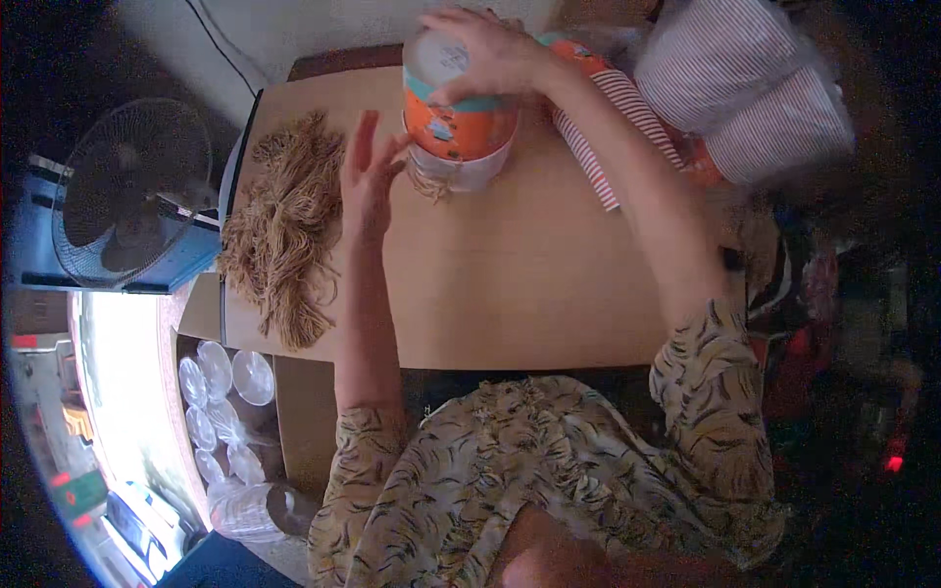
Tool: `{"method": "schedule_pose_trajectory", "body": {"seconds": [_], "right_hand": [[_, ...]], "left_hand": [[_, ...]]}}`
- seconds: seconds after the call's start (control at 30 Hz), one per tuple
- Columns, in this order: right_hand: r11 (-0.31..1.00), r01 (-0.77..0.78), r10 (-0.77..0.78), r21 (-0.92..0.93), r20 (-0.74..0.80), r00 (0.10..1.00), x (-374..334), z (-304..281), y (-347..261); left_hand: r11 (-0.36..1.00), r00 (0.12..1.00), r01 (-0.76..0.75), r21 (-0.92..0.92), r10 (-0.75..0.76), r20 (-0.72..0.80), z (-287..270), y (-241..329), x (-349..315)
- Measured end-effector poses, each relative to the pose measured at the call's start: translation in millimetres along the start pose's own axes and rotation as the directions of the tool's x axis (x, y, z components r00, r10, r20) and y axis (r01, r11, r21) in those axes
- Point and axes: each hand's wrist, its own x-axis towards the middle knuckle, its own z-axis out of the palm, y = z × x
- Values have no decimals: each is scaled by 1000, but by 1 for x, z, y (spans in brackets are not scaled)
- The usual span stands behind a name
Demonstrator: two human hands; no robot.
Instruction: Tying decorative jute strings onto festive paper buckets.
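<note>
At the far middle of the table (510,274), a stack of upturned paper tubs (459,129) stands, orange with a teal band and a pale lower rim. My right hand (490,54) reaches across from the right, its fingers wrapped over the white base and side of the top tub. Just left of the stack, my left hand (365,176) is raised, fingers apart and nothing in them. A short tuft of twine (431,186) shows by the stack's lower rim. Left of my left hand lies a large loose heap of tan twine strands (284,230).
A row of nested striped tubs (627,122) lies behind my right forearm. Plastic-wrapped striped stacks (725,64) stand at the far right. A fan (132,191) is at the left. Clear plastic cups or lids (225,421) sit below the table's left side.
</note>
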Motion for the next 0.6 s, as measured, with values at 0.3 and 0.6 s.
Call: {"method": "schedule_pose_trajectory", "body": {"seconds": [0.3, 0.6], "right_hand": [[962, -271, 269, -24, 238, 933, 4, -31, -47], [356, 220, 297, 908, -334, 894, -52, 4, -17]], "left_hand": [[899, 1000, 7, 437, -4, -9, -51, -84, -27], [661, 944, -329, 674, 226, 240, -58, -77, 17]]}}
